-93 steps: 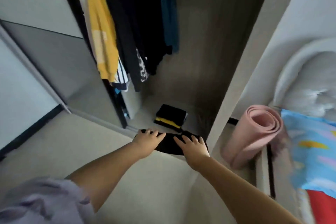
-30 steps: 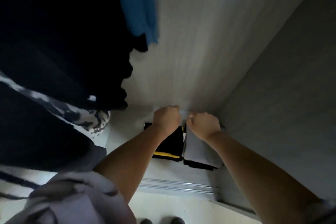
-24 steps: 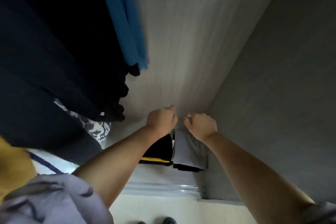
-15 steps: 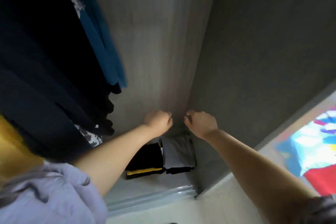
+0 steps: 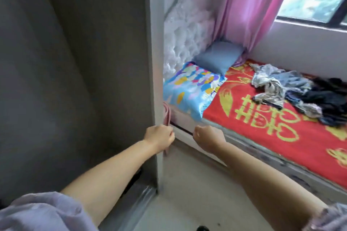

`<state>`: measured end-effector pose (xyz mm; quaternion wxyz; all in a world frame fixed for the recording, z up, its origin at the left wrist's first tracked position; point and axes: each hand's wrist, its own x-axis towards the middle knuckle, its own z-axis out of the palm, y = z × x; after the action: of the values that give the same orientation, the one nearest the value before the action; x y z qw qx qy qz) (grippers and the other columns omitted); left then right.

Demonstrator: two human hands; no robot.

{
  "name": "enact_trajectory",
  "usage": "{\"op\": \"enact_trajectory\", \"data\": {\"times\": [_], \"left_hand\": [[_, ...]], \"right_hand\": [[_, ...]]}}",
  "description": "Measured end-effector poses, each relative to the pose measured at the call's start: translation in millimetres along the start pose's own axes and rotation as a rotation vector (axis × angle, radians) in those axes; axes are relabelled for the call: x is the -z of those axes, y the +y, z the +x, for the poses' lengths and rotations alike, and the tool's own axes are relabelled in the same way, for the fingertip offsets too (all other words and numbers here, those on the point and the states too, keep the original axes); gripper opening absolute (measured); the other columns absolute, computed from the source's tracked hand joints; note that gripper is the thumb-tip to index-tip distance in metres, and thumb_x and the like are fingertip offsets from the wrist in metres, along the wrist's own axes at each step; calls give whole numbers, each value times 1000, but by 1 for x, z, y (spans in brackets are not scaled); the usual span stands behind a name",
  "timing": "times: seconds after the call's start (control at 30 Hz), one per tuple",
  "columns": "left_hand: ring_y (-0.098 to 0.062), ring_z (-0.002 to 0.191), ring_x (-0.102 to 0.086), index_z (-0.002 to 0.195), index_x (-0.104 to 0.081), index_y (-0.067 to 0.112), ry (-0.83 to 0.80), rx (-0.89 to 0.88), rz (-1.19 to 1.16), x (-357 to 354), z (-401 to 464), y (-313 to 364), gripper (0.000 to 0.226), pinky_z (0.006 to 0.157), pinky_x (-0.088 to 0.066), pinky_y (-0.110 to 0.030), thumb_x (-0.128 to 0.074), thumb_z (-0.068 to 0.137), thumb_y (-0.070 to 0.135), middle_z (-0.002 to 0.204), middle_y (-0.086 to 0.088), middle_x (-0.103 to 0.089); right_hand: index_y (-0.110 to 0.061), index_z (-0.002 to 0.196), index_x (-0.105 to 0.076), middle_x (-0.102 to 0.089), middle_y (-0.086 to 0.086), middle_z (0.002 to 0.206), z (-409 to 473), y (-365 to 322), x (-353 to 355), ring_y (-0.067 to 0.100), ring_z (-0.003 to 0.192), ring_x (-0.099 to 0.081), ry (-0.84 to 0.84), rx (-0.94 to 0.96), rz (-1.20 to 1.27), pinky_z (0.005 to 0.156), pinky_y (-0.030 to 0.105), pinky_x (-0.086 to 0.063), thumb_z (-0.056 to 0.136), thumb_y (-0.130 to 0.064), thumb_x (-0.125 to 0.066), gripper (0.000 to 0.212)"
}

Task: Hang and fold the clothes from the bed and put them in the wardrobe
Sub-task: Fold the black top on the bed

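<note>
Head view: left hand (image 5: 159,137) and right hand (image 5: 207,138) both curled into loose fists, holding nothing, near the grey wardrobe side panel (image 5: 75,80). Rumpled heap of grey, blue and black clothes (image 5: 300,93) lies on the red bedspread with gold characters (image 5: 262,122), long axis running left-right, well apart from both hands.
</note>
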<state>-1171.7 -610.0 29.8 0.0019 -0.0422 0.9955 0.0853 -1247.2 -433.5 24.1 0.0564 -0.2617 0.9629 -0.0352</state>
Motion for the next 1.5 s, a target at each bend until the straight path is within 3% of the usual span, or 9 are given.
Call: {"op": "enact_trajectory", "data": {"times": [0.27, 0.4, 0.53, 0.63, 0.8, 0.97, 1.17, 1.37, 1.5], "left_hand": [[-34, 99, -62, 123, -50, 17, -36, -353, -40, -24, 119, 174, 33, 74, -45, -35, -39, 97, 34, 109, -12, -66], [-32, 92, -64, 124, -51, 16, -61, -449, -70, -40, 174, 267, 35, 72, -50, -38, -38, 98, 35, 104, -10, -67], [-29, 87, -65, 124, -52, 15, -106, -499, -74, -58, 224, 344, 35, 65, -51, -36, -37, 99, 35, 102, -7, -67], [-26, 77, -63, 123, -53, 16, -141, -528, -85, -70, 259, 379, 33, 52, -39, -29, -38, 99, 34, 95, -6, -67], [-25, 76, -60, 122, -54, 16, -226, -517, -57, -93, 335, 401, 32, 46, -29, -27, -39, 99, 33, 96, -5, -66], [-28, 87, -62, 117, -56, 14, -240, -552, -20, -104, 444, 436, 32, 59, -39, -31, -38, 98, 32, 104, -7, -65], [-32, 98, -60, 113, -55, 14, -294, -677, 52, -124, 542, 509, 29, 65, -39, -32, -38, 97, 31, 111, -9, -63], [-26, 94, -61, 116, -54, 15, -420, -815, 108, -181, 574, 592, 30, 65, -44, -33, -37, 98, 32, 108, -5, -64], [-27, 91, -62, 117, -54, 12, -509, -793, 128, -228, 598, 643, 31, 64, -45, -32, -36, 97, 27, 103, -5, -64]], "right_hand": [[-16, 120, -53, -68, 8, 102, -41, 190, 14, 30, 89, -66, 33, -326, 21, 70, 35, -52, 100, -31, -37, 30], [-14, 114, -53, -66, 4, 92, -55, 288, 21, 26, 74, -60, 5, -434, -4, 54, 30, -40, 100, -22, -35, 24], [-15, 119, -53, -68, 6, 102, -58, 383, 30, 28, 90, -64, -36, -499, -24, 62, 32, -44, 100, -20, -36, 26], [-17, 117, -55, -67, 6, 107, -48, 435, 31, 29, 96, -64, -48, -554, 3, 65, 31, -43, 99, -23, -38, 26], [-15, 111, -56, -67, 7, 107, -2, 488, 15, 29, 96, -63, -81, -572, 68, 69, 32, -45, 99, -27, -37, 26], [-13, 112, -55, -66, 9, 107, 58, 548, 15, 31, 94, -62, -9, -672, 142, 72, 35, -49, 98, -26, -37, 26], [-16, 119, -55, -66, 8, 110, 86, 629, 9, 31, 98, -62, 10, -856, 198, 70, 34, -45, 97, -27, -38, 30], [-21, 124, -54, -64, 6, 119, 65, 718, -30, 28, 109, -60, -93, -1041, 274, 85, 34, -48, 95, -27, -38, 34], [-22, 125, -54, -63, 5, 123, 63, 792, -71, 27, 113, -58, -181, -1070, 340, 88, 33, -46, 94, -26, -38, 35]]}}
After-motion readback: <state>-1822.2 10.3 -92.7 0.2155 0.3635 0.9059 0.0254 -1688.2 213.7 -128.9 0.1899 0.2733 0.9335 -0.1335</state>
